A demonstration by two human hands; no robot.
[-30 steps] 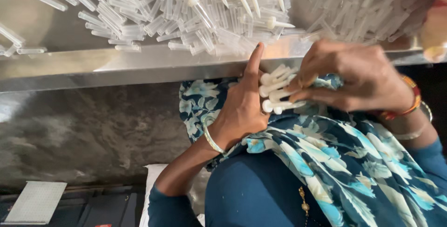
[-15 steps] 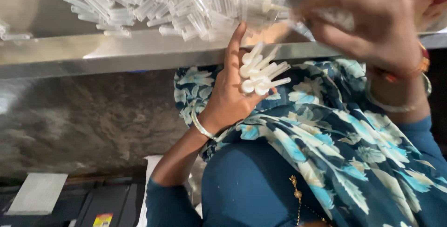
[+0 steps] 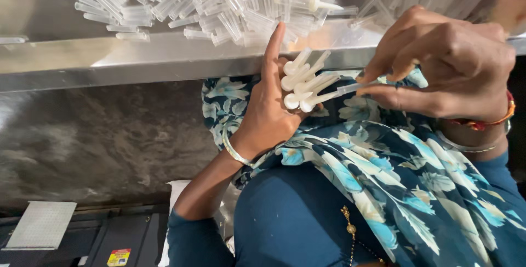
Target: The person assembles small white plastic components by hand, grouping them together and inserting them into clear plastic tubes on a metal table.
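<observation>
Head view: nearest me, my left hand (image 3: 267, 114) cups a fan of white plungers (image 3: 303, 80) just under the bench's front edge (image 3: 137, 58). My right hand (image 3: 446, 61) pinches one clear barrel (image 3: 356, 87), tip meeting the fan. Beyond the edge, loose barrels (image 3: 219, 1) lie heaped within reach.

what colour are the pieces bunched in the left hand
White, seen in the head view: plastic pieces fanned in the left hand.

Your right hand (image 3: 444, 64) has come back down from the heap of clear tubes (image 3: 219, 4) — half a second ago it was raised and blurred — and now pinches one clear tube (image 3: 356, 87) against the white plungers (image 3: 304, 80) bunched in your left hand (image 3: 268, 113).
</observation>
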